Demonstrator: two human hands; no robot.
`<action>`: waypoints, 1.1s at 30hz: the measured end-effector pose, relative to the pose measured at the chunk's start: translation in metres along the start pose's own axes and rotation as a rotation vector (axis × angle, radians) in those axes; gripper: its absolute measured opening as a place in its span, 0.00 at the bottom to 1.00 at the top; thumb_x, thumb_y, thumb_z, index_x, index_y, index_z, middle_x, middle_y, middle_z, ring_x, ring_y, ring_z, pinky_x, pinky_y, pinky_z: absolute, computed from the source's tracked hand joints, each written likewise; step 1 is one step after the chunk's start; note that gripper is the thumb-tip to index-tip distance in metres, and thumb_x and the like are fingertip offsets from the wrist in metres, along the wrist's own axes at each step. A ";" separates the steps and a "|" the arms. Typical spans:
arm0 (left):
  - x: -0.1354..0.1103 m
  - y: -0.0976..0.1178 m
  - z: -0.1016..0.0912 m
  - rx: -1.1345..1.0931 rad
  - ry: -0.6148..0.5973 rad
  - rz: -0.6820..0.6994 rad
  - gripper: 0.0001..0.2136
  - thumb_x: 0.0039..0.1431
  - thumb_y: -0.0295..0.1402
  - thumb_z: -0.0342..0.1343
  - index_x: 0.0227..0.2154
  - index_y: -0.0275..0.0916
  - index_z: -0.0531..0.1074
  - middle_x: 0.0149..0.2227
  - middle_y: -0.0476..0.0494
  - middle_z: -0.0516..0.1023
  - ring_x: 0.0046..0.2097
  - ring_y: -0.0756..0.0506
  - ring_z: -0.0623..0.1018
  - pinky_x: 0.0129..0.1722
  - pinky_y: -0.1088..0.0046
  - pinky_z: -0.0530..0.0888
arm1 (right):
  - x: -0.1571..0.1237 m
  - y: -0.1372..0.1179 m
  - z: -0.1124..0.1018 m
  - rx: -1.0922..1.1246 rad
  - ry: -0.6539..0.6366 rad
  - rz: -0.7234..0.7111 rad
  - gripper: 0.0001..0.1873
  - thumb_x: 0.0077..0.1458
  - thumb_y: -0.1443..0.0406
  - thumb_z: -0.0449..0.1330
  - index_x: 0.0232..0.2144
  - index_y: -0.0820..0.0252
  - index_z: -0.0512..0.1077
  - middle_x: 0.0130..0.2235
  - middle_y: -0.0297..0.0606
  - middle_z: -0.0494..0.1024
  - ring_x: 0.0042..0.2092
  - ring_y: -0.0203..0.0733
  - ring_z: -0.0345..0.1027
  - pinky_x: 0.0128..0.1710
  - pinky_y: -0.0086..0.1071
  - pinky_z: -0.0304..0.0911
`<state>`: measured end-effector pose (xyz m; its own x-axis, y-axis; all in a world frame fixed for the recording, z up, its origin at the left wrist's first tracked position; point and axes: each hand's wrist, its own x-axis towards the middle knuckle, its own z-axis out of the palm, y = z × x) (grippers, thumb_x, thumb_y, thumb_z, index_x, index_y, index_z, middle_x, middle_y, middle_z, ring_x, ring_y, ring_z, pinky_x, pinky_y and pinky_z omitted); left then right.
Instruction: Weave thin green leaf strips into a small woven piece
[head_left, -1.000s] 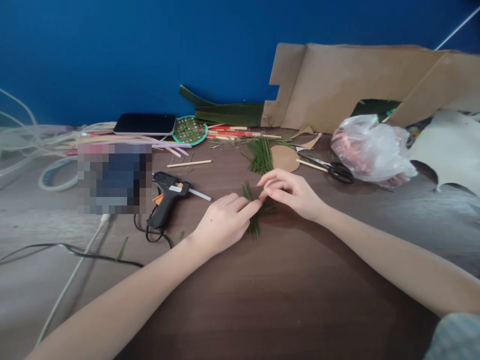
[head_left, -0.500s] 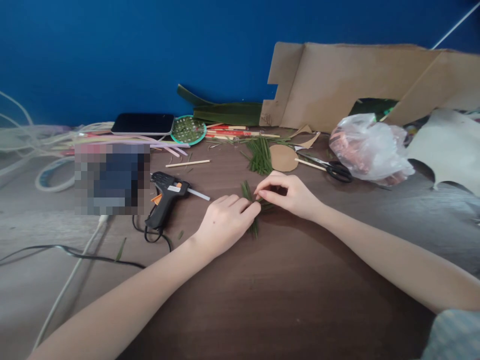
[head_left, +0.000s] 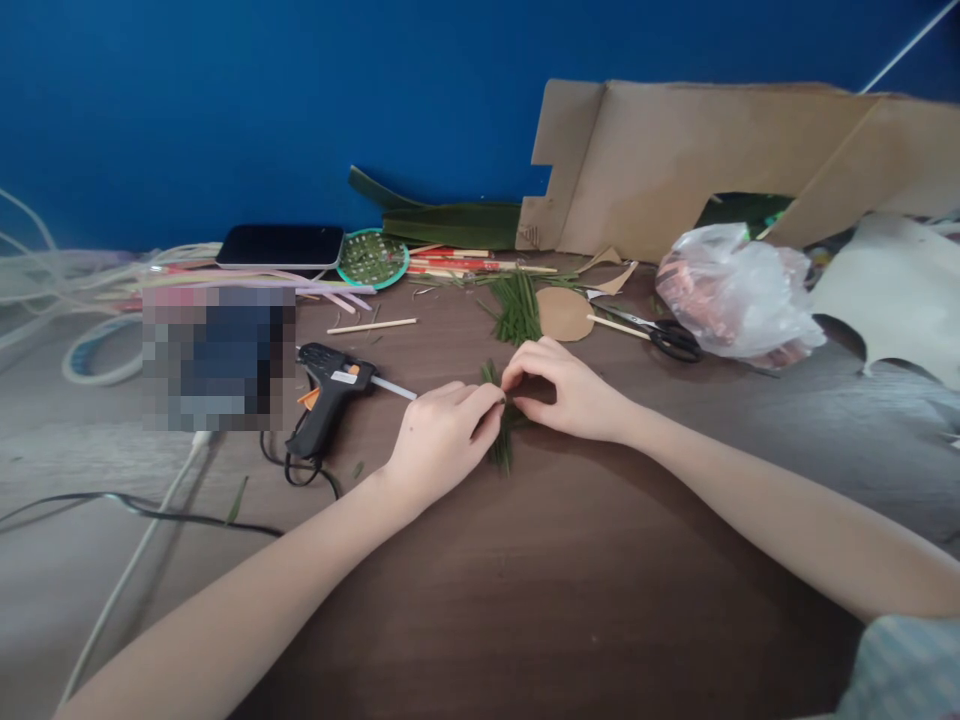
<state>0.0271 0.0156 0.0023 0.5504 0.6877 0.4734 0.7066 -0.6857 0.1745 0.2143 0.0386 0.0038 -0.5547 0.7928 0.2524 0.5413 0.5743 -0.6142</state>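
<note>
A small bundle of thin green leaf strips [head_left: 501, 445] lies on the brown table [head_left: 570, 590], partly hidden under my fingers. My left hand [head_left: 442, 440] rests on the table with its fingers pressed down on the strips. My right hand [head_left: 564, 390] is curled from the other side, its fingertips pinching the same strips where they meet the left fingers. A second heap of green strips [head_left: 517, 305] lies just beyond the hands.
A black glue gun [head_left: 326, 395] with its cord lies left of my hands. Scissors [head_left: 660, 335], a cardboard disc [head_left: 566, 313], a plastic bag [head_left: 739, 295], cardboard sheets [head_left: 675, 160], a phone [head_left: 279, 245], sticks and cables crowd the back.
My right hand has drawn in to the left and curled tighter over the strips. My left hand has shifted slightly left and kept pressing the bundle.
</note>
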 end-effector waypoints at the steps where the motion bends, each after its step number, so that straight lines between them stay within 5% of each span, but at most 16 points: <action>1: 0.000 0.000 0.000 -0.004 0.001 0.000 0.09 0.59 0.28 0.46 0.28 0.38 0.70 0.21 0.50 0.71 0.25 0.50 0.70 0.24 0.76 0.63 | 0.000 0.000 0.000 0.002 -0.001 0.012 0.05 0.49 0.72 0.57 0.29 0.59 0.66 0.33 0.37 0.69 0.38 0.40 0.58 0.40 0.34 0.57; 14: -0.001 -0.002 0.000 0.006 -0.036 0.103 0.10 0.59 0.28 0.45 0.28 0.37 0.71 0.24 0.49 0.75 0.26 0.49 0.71 0.27 0.74 0.65 | 0.001 0.002 0.003 -0.032 -0.011 0.042 0.03 0.51 0.68 0.59 0.29 0.60 0.67 0.33 0.36 0.68 0.38 0.40 0.58 0.40 0.34 0.55; 24: 0.000 -0.003 0.001 -0.217 -0.067 -0.151 0.09 0.55 0.24 0.50 0.39 0.39 0.67 0.29 0.50 0.77 0.32 0.49 0.76 0.32 0.75 0.70 | 0.000 0.001 -0.002 0.004 -0.037 0.019 0.04 0.50 0.70 0.56 0.29 0.58 0.64 0.32 0.35 0.67 0.37 0.40 0.57 0.40 0.34 0.54; 33: 0.000 -0.004 -0.001 -0.275 -0.125 -0.088 0.11 0.52 0.23 0.53 0.39 0.39 0.65 0.34 0.48 0.76 0.37 0.48 0.75 0.38 0.70 0.72 | 0.000 0.003 0.006 0.025 0.069 0.142 0.14 0.49 0.68 0.59 0.40 0.57 0.62 0.33 0.35 0.67 0.37 0.40 0.61 0.38 0.33 0.58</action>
<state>0.0242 0.0184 0.0023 0.5551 0.7593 0.3396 0.6164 -0.6496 0.4450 0.2121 0.0390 -0.0023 -0.4286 0.8784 0.2113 0.5947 0.4504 -0.6659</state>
